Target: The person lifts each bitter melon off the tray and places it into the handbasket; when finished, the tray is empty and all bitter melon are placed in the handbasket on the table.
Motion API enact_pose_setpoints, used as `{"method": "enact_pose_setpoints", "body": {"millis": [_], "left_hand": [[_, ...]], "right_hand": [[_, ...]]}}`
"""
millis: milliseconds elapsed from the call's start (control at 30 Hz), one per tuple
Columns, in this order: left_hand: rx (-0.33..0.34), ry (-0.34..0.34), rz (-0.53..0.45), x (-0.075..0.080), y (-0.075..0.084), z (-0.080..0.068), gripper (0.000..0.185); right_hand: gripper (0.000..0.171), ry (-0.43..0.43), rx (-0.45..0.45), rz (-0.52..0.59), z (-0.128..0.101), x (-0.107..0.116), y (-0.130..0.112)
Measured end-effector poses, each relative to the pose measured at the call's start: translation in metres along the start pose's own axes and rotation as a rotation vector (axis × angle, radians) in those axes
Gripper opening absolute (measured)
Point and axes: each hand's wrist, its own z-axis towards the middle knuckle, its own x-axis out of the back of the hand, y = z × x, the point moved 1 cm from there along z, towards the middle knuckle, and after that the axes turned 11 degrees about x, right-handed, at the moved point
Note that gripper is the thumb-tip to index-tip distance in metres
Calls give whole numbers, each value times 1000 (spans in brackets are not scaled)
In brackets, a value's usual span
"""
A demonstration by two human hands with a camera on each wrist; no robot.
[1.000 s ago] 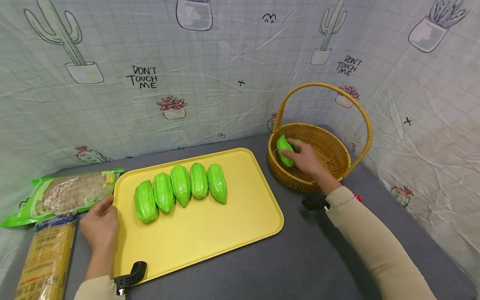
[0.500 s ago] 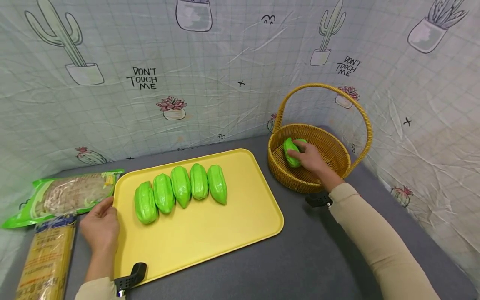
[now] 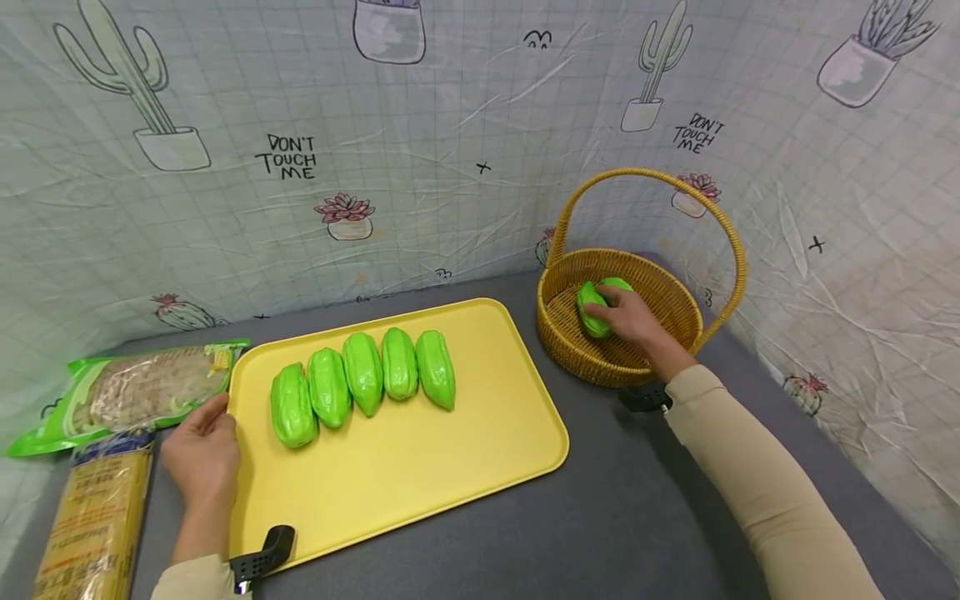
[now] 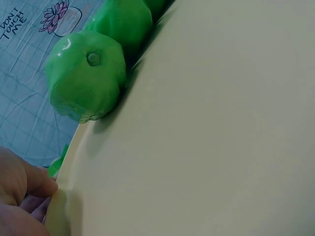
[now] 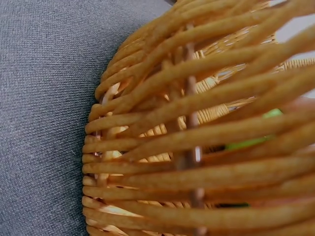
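In the head view my right hand (image 3: 636, 318) reaches into a round wicker basket (image 3: 577, 354) and holds a glossy green ridged fruit (image 3: 588, 302) by its side. A second green fruit (image 3: 617, 283) shows just behind the fingers, partly covered by them. Slats of the basket wall (image 5: 197, 132) hide most of that hand in the right wrist view. My left hand (image 3: 202, 450) grips the left rim of a yellow tray (image 3: 420, 458), its fingertips on the edge in the left wrist view. Several matching green fruits (image 3: 363, 373) lie in a row on the tray.
Left of the tray lie a green-edged clear bag (image 3: 150, 387) and a pack of yellow noodles (image 3: 97, 521). The basket's tall handle (image 3: 738, 250) arches above its right side. A patterned cloth (image 3: 450, 108) hangs behind the grey table (image 3: 600, 517).
My right hand has shifted the fruit rightward inside the basket, toward the other one. My left hand and the tray stay as they were.
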Motion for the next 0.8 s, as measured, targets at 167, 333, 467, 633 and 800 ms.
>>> {"method": "enact_pose_setpoints", "body": {"millis": [167, 333, 467, 633, 800], "left_hand": [[0, 2, -4, 0, 0, 0, 39], [0, 3, -12, 0, 0, 1, 39], [-9, 10, -14, 0, 0, 1, 38], [-10, 17, -5, 1, -1, 2, 38], [-14, 15, -3, 0, 0, 1, 38]], "right_hand": [[70, -16, -21, 6, 1, 0, -1], [70, -21, -24, -9, 2, 0, -2], [69, -10, -4, -35, 2, -1, -1], [68, -1, 14, -42, 3, -2, -1], [68, -5, 10, -44, 3, -2, 0]]}}
